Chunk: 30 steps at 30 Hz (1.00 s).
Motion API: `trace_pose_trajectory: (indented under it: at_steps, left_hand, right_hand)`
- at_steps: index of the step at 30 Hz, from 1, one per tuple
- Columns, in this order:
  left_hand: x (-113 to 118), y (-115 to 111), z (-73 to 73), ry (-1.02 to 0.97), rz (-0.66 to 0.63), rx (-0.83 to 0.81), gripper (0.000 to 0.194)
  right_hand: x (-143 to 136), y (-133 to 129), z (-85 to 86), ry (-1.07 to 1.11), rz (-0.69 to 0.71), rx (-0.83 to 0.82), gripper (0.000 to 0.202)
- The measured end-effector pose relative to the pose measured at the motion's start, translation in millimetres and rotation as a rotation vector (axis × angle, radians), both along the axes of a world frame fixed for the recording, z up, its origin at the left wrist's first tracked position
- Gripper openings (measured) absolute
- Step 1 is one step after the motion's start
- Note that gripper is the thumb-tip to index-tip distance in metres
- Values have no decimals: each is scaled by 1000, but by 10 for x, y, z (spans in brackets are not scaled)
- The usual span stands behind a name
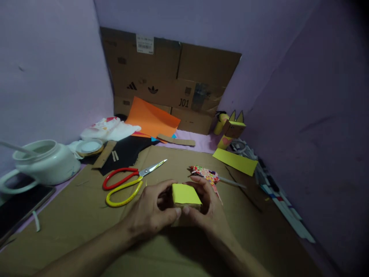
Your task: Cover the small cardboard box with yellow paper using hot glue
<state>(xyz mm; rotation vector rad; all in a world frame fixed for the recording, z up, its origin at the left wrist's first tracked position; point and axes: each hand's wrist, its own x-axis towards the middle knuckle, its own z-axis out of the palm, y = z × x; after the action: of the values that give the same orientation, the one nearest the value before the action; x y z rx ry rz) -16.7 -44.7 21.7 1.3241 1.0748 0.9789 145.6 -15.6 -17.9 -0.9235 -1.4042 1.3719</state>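
Note:
Between my two hands is a small cardboard box (186, 194) with yellow paper on its top face. My left hand (154, 206) grips its left side, with the thumb at the front lower edge. On the right side my right hand (207, 206) holds it the same way, thumb close to the other thumb. The box's underside is hidden by the hands and shadow. Scissors (135, 181) with one red and one yellow handle lie left of my left hand, blades slightly apart. Just beyond my right hand lies a flower-patterned piece (206, 173).
A white pot (47, 161) stands at the left near a dark phone-like slab (25, 206). Orange paper (152, 119) leans at the back against cardboard (161, 73). At the right are a yellow strip (236, 161) and a cardboard animal figure with pointed ears (234, 130).

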Motion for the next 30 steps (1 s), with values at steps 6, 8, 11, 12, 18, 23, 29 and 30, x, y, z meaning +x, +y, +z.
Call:
trace_pose_trajectory:
  at_steps: [6,8,11,12,18,23,29,30]
  left_hand:
    - [33,-26,31,0,28,61,44]
    - [36,-33,62,-16,22,60,43]
    - [20,-33,69,-40,-2,36,42]
    - [11,-30,55,-46,-8,23,43]
    - [-27,-12,-88,-2,27,38,51]
    - [-10,-26,-65,150,100,178,36]
    - [38,-31,-101,180,147,167,37]
    - [50,-34,-116,183,169,169,34]
  right_hand:
    - [-51,-59,38,3,-48,51,53]
    - [-50,-63,63,-4,-61,88,49]
    - [-21,-47,92,-1,-27,98,49]
    - [-8,-37,98,2,2,97,49]
    - [22,6,117,-13,63,139,21]
    - [10,-4,120,-27,15,185,18]
    - [24,11,74,-104,15,247,19]
    - [19,12,71,-108,4,259,18]
